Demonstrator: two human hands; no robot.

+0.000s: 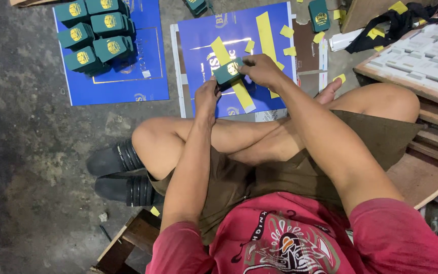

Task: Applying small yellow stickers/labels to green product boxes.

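Head view: both hands (234, 83) around green box (227, 71)

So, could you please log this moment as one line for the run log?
left hand: holds small green box | right hand: on same box | nearby: yellow strips on blue sheet; green box stack

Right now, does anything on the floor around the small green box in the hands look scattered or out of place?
Yes. Small torn yellow paper scraps lie scattered over the blue printed sheet and the grey concrete floor. One small green box lies alone, apart from the stacked green boxes.
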